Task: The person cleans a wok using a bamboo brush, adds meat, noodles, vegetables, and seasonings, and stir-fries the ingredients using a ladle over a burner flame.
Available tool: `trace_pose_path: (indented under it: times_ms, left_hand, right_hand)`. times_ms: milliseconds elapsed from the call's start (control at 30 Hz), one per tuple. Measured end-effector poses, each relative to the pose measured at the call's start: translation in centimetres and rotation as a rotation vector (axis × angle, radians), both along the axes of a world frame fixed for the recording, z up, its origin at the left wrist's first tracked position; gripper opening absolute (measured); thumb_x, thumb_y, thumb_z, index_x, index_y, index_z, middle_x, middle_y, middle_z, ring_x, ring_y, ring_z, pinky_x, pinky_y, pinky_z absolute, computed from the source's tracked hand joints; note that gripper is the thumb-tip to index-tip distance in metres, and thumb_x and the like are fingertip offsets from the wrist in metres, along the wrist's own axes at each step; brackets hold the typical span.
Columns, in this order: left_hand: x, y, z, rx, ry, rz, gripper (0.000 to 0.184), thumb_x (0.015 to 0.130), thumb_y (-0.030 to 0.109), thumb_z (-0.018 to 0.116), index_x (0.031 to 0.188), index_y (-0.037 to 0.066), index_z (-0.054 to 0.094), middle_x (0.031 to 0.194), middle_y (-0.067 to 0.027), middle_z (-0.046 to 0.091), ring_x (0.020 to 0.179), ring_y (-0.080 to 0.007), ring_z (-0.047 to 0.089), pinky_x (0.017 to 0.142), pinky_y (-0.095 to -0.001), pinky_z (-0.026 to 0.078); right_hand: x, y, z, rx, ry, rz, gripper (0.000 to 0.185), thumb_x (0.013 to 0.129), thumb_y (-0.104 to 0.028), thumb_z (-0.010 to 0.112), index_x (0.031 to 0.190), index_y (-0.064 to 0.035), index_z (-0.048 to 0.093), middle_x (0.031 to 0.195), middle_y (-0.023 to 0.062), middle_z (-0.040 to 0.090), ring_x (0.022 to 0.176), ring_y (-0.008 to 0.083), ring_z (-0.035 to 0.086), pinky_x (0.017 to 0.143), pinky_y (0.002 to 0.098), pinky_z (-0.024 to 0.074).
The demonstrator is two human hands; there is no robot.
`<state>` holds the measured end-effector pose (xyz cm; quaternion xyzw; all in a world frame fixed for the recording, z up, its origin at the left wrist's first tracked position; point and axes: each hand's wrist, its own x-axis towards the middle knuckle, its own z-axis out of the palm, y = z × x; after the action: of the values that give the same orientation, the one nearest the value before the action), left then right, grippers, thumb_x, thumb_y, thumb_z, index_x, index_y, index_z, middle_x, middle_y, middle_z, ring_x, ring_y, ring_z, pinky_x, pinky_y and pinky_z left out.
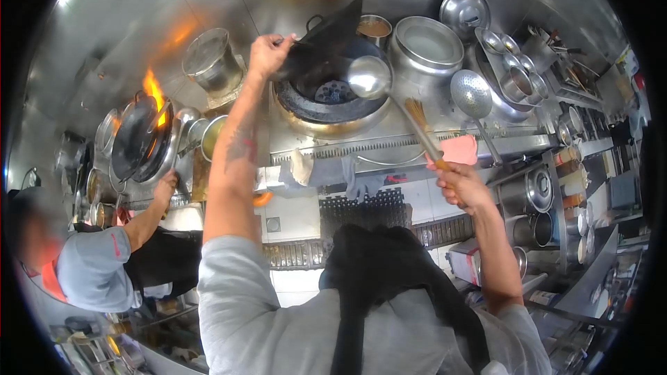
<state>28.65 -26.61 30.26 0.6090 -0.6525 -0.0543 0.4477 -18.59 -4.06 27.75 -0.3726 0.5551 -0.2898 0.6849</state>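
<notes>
A dull black, thin-walled wok [321, 50] is tilted up on edge over the burner [286, 109], a thick, sooty ring round a perforated centre. The ladle [369, 77] has a smooth, round, shiny metal bowl above the burner's right part and a straight handle ending in wood.

The left arm stretches nearly straight past the burner's left side, the left hand [269, 55] closed on the wok's edge. Right of the burner and nearer the body, the right hand [462, 186], elbow bent, is wrapped around the ladle's wooden end.

The wok's raised edge points away and rightward; the ladle's long axis slants from the right hand forward-left to the burner (farther left of it, flame [153, 87] licks up from another wok [132, 135]).
</notes>
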Motion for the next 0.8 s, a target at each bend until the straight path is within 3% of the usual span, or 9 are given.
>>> trace_pose_path:
  times_ms: [67, 267, 333, 367, 433, 467, 700, 800]
  left_hand:
    - [1.3, -0.5, 0.2, 0.022, 0.113, -0.013, 0.049, 0.087, 0.045, 0.072, 0.074, -0.002, 0.069, 0.051, -0.0128, 0.052, 0.048, -0.0221, 0.045, 0.054, -0.0369, 0.044]
    - [2.4, -1.0, 0.7, -0.004, 0.052, 0.007, 0.056, 0.086, 0.051, 0.071, 0.072, -0.003, 0.068, 0.052, -0.0128, 0.052, 0.052, -0.0207, 0.048, 0.057, -0.0367, 0.044]
    - [2.0, -0.1, 1.2, 0.16, -0.017, 0.017, 0.052, 0.089, 0.047, 0.07, 0.093, -0.004, 0.074, 0.069, -0.0112, 0.068, 0.066, -0.0136, 0.061, 0.067, -0.0316, 0.05]
    - [1.9, -0.1, 0.8, 0.162, -0.018, 0.013, 0.052, 0.089, 0.047, 0.07, 0.093, -0.004, 0.074, 0.069, -0.0112, 0.068, 0.066, -0.0136, 0.061, 0.067, -0.0316, 0.05]
    - [1.8, -0.5, 0.1, 0.049, 0.027, -0.042, 0.053, 0.086, 0.049, 0.072, 0.072, -0.002, 0.068, 0.051, -0.0122, 0.05, 0.05, -0.0199, 0.045, 0.054, -0.0365, 0.043]
    - [1.7, -0.5, 0.1, 0.05, 0.026, -0.044, 0.053, 0.086, 0.049, 0.072, 0.072, -0.002, 0.068, 0.051, -0.0122, 0.05, 0.05, -0.0199, 0.045, 0.054, -0.0365, 0.043]
    - [1.4, -0.4, 0.5, 0.06, 0.015, -0.058, 0.053, 0.087, 0.048, 0.072, 0.071, -0.002, 0.068, 0.049, -0.008, 0.05, 0.049, -0.0144, 0.041, 0.051, -0.0344, 0.04]
    - [1.1, -0.2, 0.8, 0.097, 0.024, -0.038, 0.051, 0.087, 0.047, 0.072, 0.074, -0.002, 0.07, 0.049, -0.0071, 0.051, 0.049, -0.0132, 0.044, 0.051, -0.0335, 0.041]
  right_hand:
    - [2.6, 0.4, -0.3, 0.032, -0.004, 0.067, 0.024, 0.097, -0.01, 0.058, 0.118, 0.0003, 0.057, 0.077, -0.0003, 0.051, 0.05, 0.0025, 0.039, 0.04, 0.0171, 0.0281]
    - [6.3, -0.5, -0.7, 0.043, -0.004, 0.154, 0.025, 0.097, -0.011, 0.058, 0.119, -0.0005, 0.057, 0.077, -0.0017, 0.049, 0.05, 0.003, 0.04, 0.04, 0.0188, 0.0296]
    - [5.1, -0.3, -0.5, -0.001, 0.098, 0.145, 0.025, 0.097, -0.012, 0.058, 0.119, -0.0004, 0.057, 0.076, -0.0016, 0.049, 0.05, 0.0035, 0.041, 0.04, 0.0196, 0.0305]
    - [4.1, -0.3, -0.3, -0.055, 0.204, 0.138, 0.026, 0.096, -0.012, 0.058, 0.119, -0.0004, 0.057, 0.076, -0.0015, 0.049, 0.05, 0.0039, 0.041, 0.04, 0.0203, 0.0315]
    - [1.8, -0.8, -0.1, -0.112, 0.316, 0.131, 0.026, 0.095, -0.013, 0.059, 0.118, -0.0013, 0.059, 0.076, -0.0001, 0.052, 0.051, 0.0065, 0.046, 0.041, 0.0226, 0.0353]
    - [0.8, -1.1, -0.1, -0.17, 0.428, 0.127, 0.027, 0.093, -0.014, 0.06, 0.117, -0.0022, 0.06, 0.076, 0.0013, 0.055, 0.053, 0.0091, 0.051, 0.043, 0.0249, 0.0391]
    - [0.3, -1.5, 0.4, -0.184, 0.501, 0.134, 0.028, 0.093, -0.014, 0.06, 0.118, -0.0016, 0.061, 0.076, 0.0015, 0.056, 0.053, 0.0087, 0.051, 0.043, 0.0253, 0.0399]
    - [1.3, -1.0, -1.3, -0.166, 0.376, 0.169, 0.022, 0.095, -0.012, 0.059, 0.114, -0.001, 0.058, 0.073, -0.0011, 0.049, 0.049, 0.0052, 0.045, 0.04, 0.0224, 0.0333]
